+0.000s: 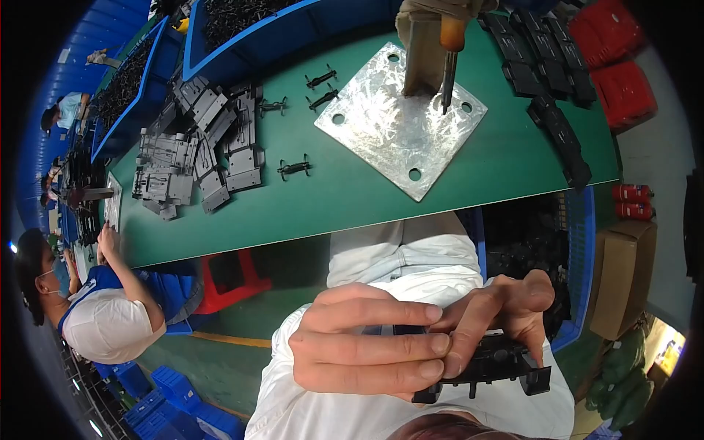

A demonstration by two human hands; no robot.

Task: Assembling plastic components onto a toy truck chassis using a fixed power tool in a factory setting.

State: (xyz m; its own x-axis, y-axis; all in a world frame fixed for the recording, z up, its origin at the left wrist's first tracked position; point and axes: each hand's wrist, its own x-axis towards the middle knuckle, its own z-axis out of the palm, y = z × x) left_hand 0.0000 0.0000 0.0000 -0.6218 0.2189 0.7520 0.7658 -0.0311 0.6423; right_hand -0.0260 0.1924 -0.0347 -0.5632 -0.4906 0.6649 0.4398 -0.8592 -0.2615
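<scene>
A dark, long plastic part (493, 361) with upright ends and small pegs is held up close to my body, over my lap. My left hand (367, 339) lies across its left side, the fingers pressed together and hiding much of it. Curled around its back and right side, my right hand (504, 308) is closed on the same part, its fingertips meeting those of my left. Beyond my hands, a square metal plate (374, 139) with corner holes lies on the green table (293, 224). Over the plate, an orange-handled screwdriver-like tool (452, 44) points down beside a metal post (424, 62).
Flat grey plastic pieces (165, 165) are piled at left, near several small black clips (294, 168). Long black parts (561, 139) lie at right. Blue bins (246, 44) line the back; a blue crate (579, 271) stands below. A co-worker (110, 323) sits at left.
</scene>
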